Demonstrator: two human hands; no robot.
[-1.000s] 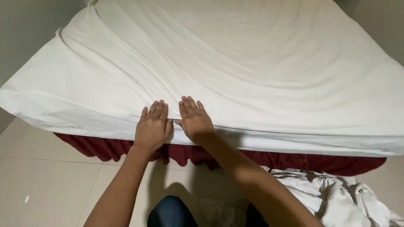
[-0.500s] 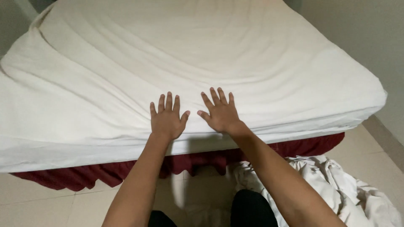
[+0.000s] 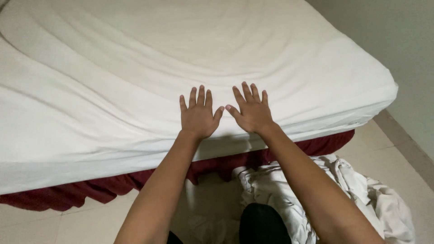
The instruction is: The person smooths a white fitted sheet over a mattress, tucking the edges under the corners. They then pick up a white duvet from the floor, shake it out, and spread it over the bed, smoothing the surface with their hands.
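Both hands [image 3: 224,113] flat, fingers spread, arms outstretched.

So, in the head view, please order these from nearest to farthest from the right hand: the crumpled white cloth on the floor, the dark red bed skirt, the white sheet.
1. white sheet: under the right hand, touching.
2. dark red bed skirt: below the mattress edge.
3. crumpled white cloth: on the floor, lower right.

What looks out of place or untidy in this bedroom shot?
A crumpled white cloth pile lies on the floor tiles beside the bed. The sheet still shows long diagonal wrinkles. Left hand and right hand lie flat on it, fingers spread. Nothing looks damaged or spilled.
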